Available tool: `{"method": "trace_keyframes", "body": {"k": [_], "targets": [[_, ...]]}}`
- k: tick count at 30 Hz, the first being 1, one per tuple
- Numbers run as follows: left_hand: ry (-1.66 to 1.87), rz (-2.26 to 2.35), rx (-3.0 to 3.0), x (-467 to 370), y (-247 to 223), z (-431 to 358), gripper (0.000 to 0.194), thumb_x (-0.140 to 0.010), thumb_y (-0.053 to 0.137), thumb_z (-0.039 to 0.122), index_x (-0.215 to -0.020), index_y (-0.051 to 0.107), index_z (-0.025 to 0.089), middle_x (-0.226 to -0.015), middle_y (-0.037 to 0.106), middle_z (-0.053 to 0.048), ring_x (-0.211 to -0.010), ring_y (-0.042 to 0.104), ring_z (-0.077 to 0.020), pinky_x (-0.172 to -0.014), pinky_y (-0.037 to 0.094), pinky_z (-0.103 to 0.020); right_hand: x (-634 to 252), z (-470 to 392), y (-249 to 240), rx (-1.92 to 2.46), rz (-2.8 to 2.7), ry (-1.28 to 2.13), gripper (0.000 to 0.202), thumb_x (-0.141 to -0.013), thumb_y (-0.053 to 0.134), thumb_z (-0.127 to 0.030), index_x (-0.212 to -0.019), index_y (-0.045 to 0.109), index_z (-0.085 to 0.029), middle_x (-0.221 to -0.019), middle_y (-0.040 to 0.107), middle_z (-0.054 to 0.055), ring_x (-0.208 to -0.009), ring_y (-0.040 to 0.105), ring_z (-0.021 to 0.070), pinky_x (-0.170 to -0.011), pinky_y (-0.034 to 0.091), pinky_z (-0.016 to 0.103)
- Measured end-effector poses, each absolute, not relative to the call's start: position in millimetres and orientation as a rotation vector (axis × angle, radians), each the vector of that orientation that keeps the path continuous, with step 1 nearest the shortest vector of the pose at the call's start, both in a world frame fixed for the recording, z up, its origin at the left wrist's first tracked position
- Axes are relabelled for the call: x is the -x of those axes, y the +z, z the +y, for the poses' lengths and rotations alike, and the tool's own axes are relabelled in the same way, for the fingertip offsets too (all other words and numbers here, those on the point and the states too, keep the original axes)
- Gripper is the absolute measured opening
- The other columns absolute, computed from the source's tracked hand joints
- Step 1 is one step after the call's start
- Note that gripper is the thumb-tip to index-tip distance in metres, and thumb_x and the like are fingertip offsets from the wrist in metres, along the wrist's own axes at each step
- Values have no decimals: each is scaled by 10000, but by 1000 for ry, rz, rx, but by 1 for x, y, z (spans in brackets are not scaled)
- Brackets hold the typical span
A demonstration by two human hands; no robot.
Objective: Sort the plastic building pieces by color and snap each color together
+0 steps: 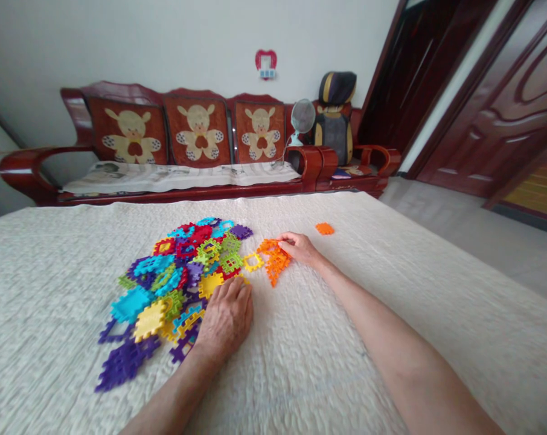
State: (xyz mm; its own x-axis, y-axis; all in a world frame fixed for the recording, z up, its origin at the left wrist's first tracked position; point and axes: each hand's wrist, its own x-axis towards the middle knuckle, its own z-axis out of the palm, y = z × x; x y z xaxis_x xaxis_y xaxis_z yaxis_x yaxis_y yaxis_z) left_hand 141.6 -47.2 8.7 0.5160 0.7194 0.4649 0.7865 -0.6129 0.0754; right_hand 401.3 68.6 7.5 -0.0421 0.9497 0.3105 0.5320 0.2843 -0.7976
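A heap of plastic interlocking tiles (165,263) in purple, blue, red, green and yellow lies on the cloth-covered table. My left hand (228,311) rests at the heap's right edge with fingers curled down and together. A bit of yellow shows just past its fingertips; what lies under them is hidden. Farther right, my right hand (298,248) pinches the edge of an orange tile in a small group of orange interlocking tiles (276,264). Between the hands and the heap lies a yellow square frame tile (253,261).
A single orange tile (325,229) lies apart, beyond my right hand. Behind the table (413,272) stands a wooden sofa (33,172) with bear cushions (200,134). A small fan (303,116) and a massage seat cushion (333,133) are at its right end.
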Motion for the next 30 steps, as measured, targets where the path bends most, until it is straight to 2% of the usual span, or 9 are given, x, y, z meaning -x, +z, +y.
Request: {"method": "trace_keyframes", "body": {"k": [4,9,11,14,19,24,30], "targets": [[-704,-1303,2608,-141,9,-47,205,-954,426,210,-1024,615,173,-1100,631,-111,-1079,571,-246,-914,487,-425,-401,65,12,1334,-1666,704,276,-789,568,-413,-858,700,-180,-822,714,7,-786,652,166,-729,497,264],[-692,-1310,2615,-141,9,-47,207,-953,425,211,-1025,617,176,-1117,625,-110,-1072,572,-242,-916,484,-424,-407,66,13,1275,-1589,741,370,-861,470,-470,-826,717,-196,-924,731,43,-963,657,193,-894,482,314],[-694,-1316,2616,-141,10,-48,204,-951,426,205,-1018,617,182,-1110,627,-107,-1068,572,-239,-913,484,-419,-411,68,11,1352,-1533,636,331,-860,474,-422,-892,718,-200,-991,724,50,-992,652,203,-901,485,332],[-697,-1322,2618,-142,11,-48,201,-949,425,199,-1008,617,184,-1092,630,-104,-1065,571,-237,-911,482,-416,-417,73,7,1534,-1611,416,245,-788,565,-285,-955,714,-186,-1067,702,68,-1033,637,214,-935,471,343],[-687,-1330,2622,-142,12,-48,208,-950,418,197,-1009,618,179,-1069,627,-106,-1043,572,-239,-901,480,-420,-420,79,3,1636,-1911,207,150,-755,616,-212,-861,721,-194,-1098,681,79,-1085,611,209,-1016,415,338],[-671,-1339,2626,-142,12,-48,213,-949,417,198,-1019,617,174,-1083,624,-109,-1041,569,-240,-906,473,-423,-420,79,5,1664,-1878,280,113,-749,627,-251,-824,695,-202,-984,693,45,-939,632,183,-881,465,296],[-692,-1324,2621,-142,9,-48,218,-951,421,207,-1048,613,173,-1121,620,-111,-1059,561,-243,-916,471,-426,-425,77,7,1679,-1628,373,162,-748,602,-330,-813,671,-198,-854,686,20,-804,610,165,-765,457,277]]}}
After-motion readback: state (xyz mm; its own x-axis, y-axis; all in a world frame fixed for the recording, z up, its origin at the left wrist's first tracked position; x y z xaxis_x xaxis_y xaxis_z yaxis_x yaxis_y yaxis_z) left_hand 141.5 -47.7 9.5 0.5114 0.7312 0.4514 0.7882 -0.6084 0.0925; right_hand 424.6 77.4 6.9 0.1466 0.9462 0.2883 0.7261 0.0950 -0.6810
